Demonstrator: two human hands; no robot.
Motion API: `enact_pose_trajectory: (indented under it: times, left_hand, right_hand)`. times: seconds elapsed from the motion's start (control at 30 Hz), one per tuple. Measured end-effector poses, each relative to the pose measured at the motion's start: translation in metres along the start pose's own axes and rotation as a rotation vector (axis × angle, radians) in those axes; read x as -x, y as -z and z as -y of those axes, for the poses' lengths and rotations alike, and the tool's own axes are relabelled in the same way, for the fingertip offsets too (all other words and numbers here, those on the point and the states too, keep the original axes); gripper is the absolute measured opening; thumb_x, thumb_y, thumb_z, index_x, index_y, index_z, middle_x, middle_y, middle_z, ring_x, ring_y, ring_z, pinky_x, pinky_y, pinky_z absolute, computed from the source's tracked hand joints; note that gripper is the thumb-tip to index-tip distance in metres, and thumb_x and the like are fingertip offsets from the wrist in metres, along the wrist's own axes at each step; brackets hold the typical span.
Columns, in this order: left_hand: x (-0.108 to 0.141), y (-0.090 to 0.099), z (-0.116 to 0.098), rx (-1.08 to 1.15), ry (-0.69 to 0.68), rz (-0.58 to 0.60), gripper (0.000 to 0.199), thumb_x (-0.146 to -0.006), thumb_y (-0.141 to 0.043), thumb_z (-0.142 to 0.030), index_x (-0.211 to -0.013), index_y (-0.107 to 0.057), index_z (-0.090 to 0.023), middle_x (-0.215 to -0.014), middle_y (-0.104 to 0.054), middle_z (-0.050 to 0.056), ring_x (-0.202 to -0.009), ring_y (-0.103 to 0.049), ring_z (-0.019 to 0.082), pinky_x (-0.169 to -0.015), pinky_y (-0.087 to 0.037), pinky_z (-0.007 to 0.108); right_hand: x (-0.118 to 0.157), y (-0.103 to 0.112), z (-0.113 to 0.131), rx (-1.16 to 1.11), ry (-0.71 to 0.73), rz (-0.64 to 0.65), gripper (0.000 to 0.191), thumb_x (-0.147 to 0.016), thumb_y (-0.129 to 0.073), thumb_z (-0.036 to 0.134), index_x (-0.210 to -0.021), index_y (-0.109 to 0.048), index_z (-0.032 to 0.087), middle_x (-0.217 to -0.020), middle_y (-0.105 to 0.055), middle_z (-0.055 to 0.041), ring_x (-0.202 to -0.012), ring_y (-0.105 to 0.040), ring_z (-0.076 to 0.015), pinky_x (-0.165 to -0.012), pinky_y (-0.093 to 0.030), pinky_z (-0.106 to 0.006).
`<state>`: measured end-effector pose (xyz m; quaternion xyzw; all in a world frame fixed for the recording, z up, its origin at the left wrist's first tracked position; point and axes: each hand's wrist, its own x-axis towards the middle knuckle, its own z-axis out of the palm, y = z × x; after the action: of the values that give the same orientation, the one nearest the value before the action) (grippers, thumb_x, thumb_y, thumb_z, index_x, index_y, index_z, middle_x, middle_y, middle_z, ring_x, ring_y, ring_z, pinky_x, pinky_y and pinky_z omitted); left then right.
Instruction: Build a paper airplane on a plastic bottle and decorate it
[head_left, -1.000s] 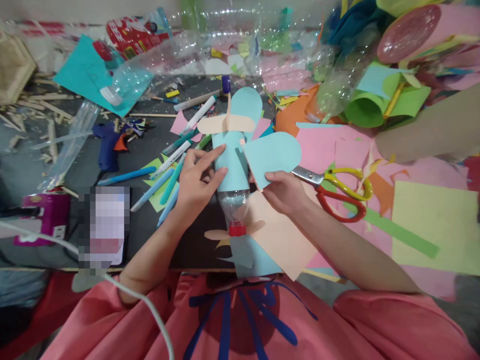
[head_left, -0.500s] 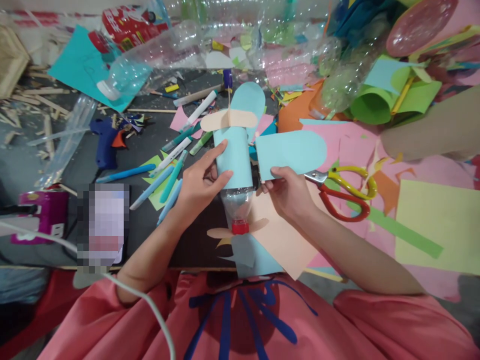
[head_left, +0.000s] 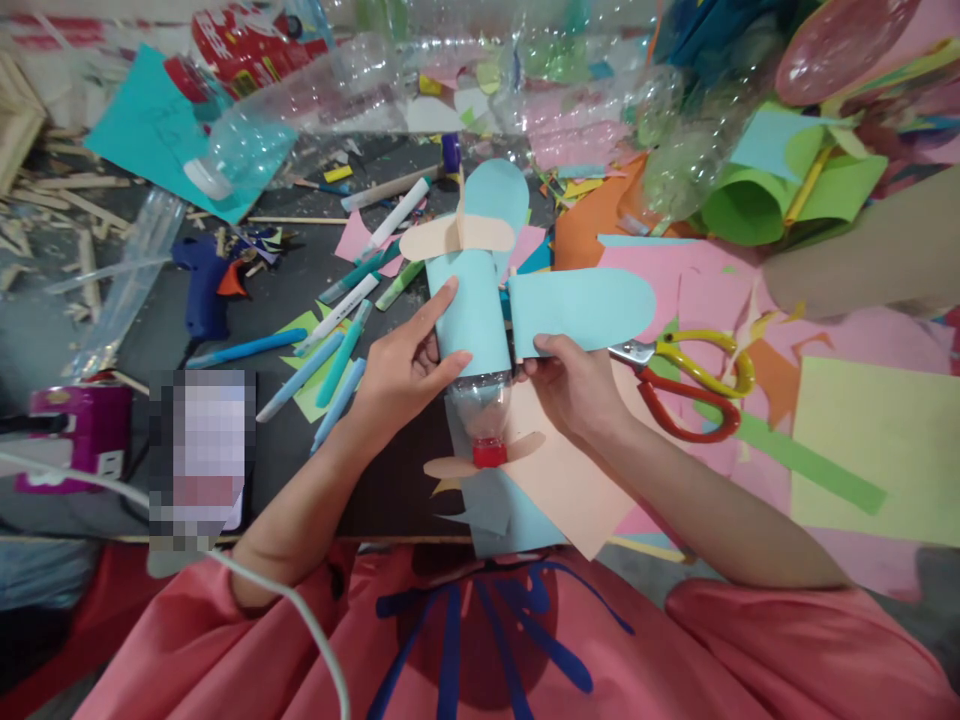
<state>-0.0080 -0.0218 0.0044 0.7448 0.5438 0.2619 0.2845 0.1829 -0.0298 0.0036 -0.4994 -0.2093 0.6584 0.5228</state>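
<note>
One paper-wrapped plastic bottle [head_left: 472, 320] lies cap toward you over the worktop [head_left: 390, 500]; your half-curled left hand [head_left: 405, 368] holds its side, apparently steadying it. Your right hand [head_left: 581, 388] pinches a round-ended light-blue paper piece [head_left: 589, 300], seemingly keeping its straight end facing the bottle.

The bottle [head_left: 481, 400] is clear, glossy plastic (its blue wrap [head_left: 474, 312], smooth matt paper).

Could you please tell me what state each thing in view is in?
Blue-wrapped bottle: on its side, red cap on, held by the left hand.
Rounded blue paper: pinched in the right hand.
Scissors: handles apart, blades partly hidden.
White-capped bottle: lying on its side, closed.
Glue gun: lying on its side.
Green paper: rolled up.
Phone: screen lit.
</note>
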Motion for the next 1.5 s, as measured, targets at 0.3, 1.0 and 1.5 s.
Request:
enact_pose_trajectory:
  times: [0.3, 1.0, 1.5]
  left_hand:
    - [-0.001, 0.0022, 0.0003, -0.002, 0.016, 0.085, 0.063, -0.093, -0.048, -0.049, -0.15, -0.037, -0.024, -0.083, -0.066, 0.0, -0.057, -0.045, 0.009, -0.059, -0.045, 0.021]
    - [-0.0024, 0.0002, 0.0049, 0.12, 0.002, 0.043, 0.062, -0.088, -0.059, -0.04, -0.147, -0.043, -0.029, -0.068, -0.055, -0.004, -0.052, -0.043, 0.009, -0.055, -0.045, 0.021]
    - [-0.0021, 0.0005, 0.0039, 0.13, 0.002, 0.036, 0.06, -0.088, -0.059, -0.041, -0.146, -0.045, -0.028, -0.071, -0.057, -0.003, -0.053, -0.043, 0.009, -0.056, -0.044, 0.021]
  right_hand:
    - [-0.0033, 0.002, -0.0003, 0.02, -0.004, 0.026, 0.009, -0.059, -0.064, 0.02, -0.06, -0.055, 0.021, -0.047, -0.051, 0.0066, -0.045, -0.05, -0.0084, -0.049, -0.043, -0.027]
    - [-0.0015, 0.0021, 0.0013, 0.05, -0.024, 0.044, 0.008, -0.062, -0.063, 0.019, -0.057, -0.056, 0.021, -0.046, -0.053, 0.0045, -0.047, -0.049, -0.0101, -0.053, -0.043, -0.029]
    - [-0.0001, 0.0003, 0.0028, 0.067, -0.036, 0.044, 0.01, -0.062, -0.063, 0.021, -0.055, -0.055, 0.021, -0.046, -0.052, 0.004, -0.048, -0.049, -0.0106, -0.055, -0.044, -0.031]
